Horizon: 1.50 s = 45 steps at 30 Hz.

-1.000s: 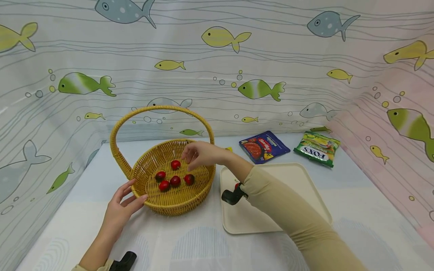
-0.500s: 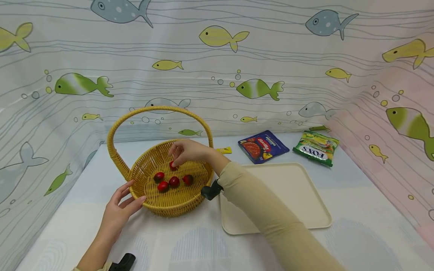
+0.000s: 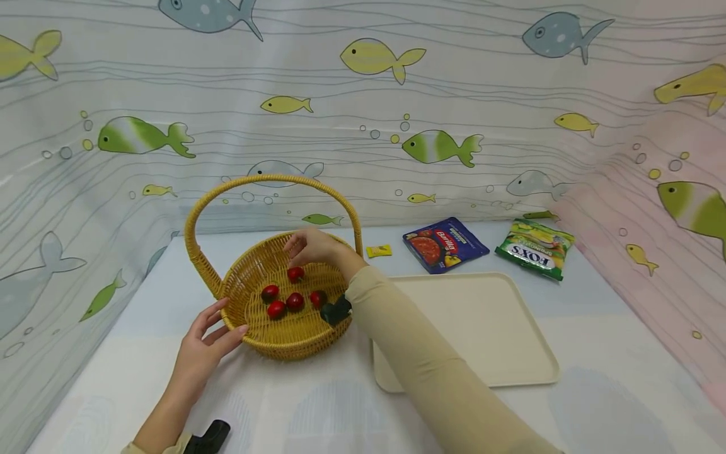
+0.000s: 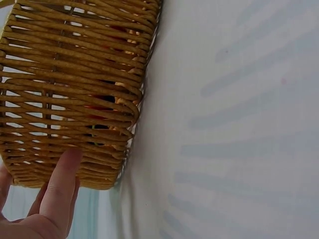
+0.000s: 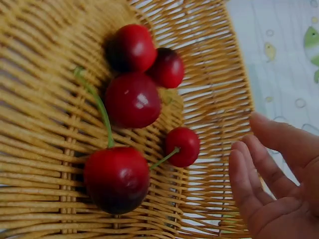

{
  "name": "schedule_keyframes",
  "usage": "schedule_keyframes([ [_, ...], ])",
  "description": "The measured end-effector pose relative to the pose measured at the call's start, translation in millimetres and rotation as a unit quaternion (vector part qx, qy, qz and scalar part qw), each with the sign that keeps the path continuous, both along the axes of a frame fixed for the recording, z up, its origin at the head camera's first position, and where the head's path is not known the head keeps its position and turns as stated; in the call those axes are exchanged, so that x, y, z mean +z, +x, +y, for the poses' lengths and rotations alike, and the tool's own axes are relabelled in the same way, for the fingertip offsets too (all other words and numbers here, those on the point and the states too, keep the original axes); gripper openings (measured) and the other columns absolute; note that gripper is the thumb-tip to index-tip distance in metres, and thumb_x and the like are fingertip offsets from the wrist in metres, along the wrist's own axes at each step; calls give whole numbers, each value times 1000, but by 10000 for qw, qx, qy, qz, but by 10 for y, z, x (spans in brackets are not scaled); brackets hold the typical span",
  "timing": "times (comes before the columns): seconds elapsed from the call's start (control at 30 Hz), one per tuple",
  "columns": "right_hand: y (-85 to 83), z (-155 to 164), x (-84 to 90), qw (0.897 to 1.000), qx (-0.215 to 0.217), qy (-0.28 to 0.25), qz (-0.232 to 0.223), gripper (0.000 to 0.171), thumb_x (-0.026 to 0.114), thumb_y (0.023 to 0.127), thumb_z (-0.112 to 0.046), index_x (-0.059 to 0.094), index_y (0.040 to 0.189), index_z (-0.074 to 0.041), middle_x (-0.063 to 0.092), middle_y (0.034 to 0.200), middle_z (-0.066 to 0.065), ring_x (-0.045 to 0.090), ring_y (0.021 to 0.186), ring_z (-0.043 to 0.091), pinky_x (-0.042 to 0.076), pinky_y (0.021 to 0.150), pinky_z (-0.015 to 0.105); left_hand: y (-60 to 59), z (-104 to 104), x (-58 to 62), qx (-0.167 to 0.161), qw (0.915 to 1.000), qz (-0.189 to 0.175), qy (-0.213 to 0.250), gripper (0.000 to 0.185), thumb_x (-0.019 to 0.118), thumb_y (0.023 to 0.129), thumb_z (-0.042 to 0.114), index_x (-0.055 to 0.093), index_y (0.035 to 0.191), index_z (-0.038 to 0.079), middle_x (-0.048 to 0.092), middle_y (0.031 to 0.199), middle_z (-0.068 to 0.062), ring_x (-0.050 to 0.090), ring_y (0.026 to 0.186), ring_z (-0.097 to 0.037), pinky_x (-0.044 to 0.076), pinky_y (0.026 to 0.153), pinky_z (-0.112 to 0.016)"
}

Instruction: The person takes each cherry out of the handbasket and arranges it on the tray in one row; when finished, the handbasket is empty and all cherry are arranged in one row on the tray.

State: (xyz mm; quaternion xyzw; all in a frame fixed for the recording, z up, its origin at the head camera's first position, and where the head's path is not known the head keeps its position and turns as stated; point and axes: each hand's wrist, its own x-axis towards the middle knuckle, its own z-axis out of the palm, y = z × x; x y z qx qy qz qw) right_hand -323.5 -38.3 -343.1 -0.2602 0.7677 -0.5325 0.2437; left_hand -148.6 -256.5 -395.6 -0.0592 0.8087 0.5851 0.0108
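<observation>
A round wicker basket (image 3: 295,347) with a tall arched handle stands left of centre, with several red cherries (image 3: 295,302) on its bottom. My left hand (image 3: 201,347) touches the basket's near left side, thumb at the rim and fingers by the foot of the handle. In the left wrist view, one straight finger (image 4: 61,186) presses the woven wall. Inside the basket, my right hand (image 3: 312,247) hovers just above the rearmost cherry (image 3: 295,274). The right wrist view shows that hand's fingers (image 5: 244,174) loosely bent, with nothing between them, beside a stemmed cherry (image 5: 182,147).
A cream tray (image 3: 471,334) lies to the right, partly under my right sleeve (image 3: 420,340). Behind it are a small yellow packet (image 3: 379,251), a blue Barilla pouch (image 3: 445,244) and a green Fox's bag (image 3: 535,249). A fish-patterned curtain (image 3: 363,126) surrounds the table.
My right hand has moved left across the basket, reached the rearmost cherry, and is now slightly above it. The cherries lie as before; my left hand stays on the basket.
</observation>
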Motion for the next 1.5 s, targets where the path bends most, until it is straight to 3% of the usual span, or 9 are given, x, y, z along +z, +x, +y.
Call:
schedule_keyframes([
  [0.13, -54, -6, -68, 9993, 137, 293, 164, 35, 64, 84, 7, 54, 117, 9, 56, 112, 21, 56, 97, 25, 47, 87, 41, 6, -3, 11, -24, 10000, 70, -21, 73, 62, 91, 27, 19, 148, 14, 19, 145, -22, 35, 126, -36, 47, 75, -15],
  [0.27, -92, -20, -70, 9946, 456, 814, 453, 37, 64, 84, 6, 57, 120, 4, 54, 122, 16, 51, 112, 26, 48, 85, 33, 11, -10, 25, 3, 9999, 104, 12, 73, 63, 91, 26, 20, 148, 14, 20, 145, -21, 35, 126, -36, 47, 74, -15],
  [0.47, -124, -34, -59, 9745, 1121, 1758, 835, 43, 62, 85, 8, 56, 126, -2, 51, 130, 10, 45, 121, 23, 47, 84, 25, 13, -2, 13, -12, 9999, 97, 141, 73, 64, 90, 27, 21, 148, 13, 19, 145, -21, 34, 127, -37, 47, 76, -16],
  [0.63, -134, -36, -95, 9583, 1381, 2295, 998, 44, 61, 85, 8, 58, 126, -5, 52, 129, 9, 47, 119, 21, 47, 81, 23, 18, 14, 10, 18, 9997, 88, 216, 73, 65, 89, 27, 22, 147, 14, 21, 144, -19, 34, 127, -36, 47, 76, -16],
  [0.9, -127, -65, -119, 9553, 1650, 2424, 370, 35, 62, 83, 10, 64, 114, -5, 58, 119, 12, 54, 109, 22, 49, 79, 27, 47, 13, 23, -4, 9996, 170, 217, 71, 64, 90, 25, 23, 147, 12, 23, 143, -19, 34, 127, -37, 47, 76, -16],
  [1.1, -89, -68, -39, 9412, 1857, 2729, 719, 29, 66, 83, 4, 65, 110, -6, 58, 117, 12, 55, 105, 21, 49, 78, 27, 47, 30, 47, 10, 9996, 143, 236, 73, 65, 89, 25, 23, 147, 13, 24, 143, -20, 34, 127, -36, 47, 76, -16],
  [1.37, -1, 6, 216, 9547, 1643, 2350, 799, 32, 65, 85, 3, 61, 116, -4, 57, 115, 10, 57, 97, 18, 50, 78, 28, 33, 28, 73, -3, 9998, 81, 192, 74, 65, 89, 26, 21, 148, 13, 21, 144, -20, 33, 128, -37, 46, 75, -14],
  [1.5, 66, 58, 316, 9548, 1742, 2238, 890, 31, 66, 84, 2, 62, 113, -5, 57, 112, 5, 56, 96, 15, 49, 76, 26, 38, 17, 58, -27, 9998, 2, 175, 75, 64, 89, 27, 20, 148, 13, 19, 146, -21, 33, 128, -37, 46, 75, -14],
])
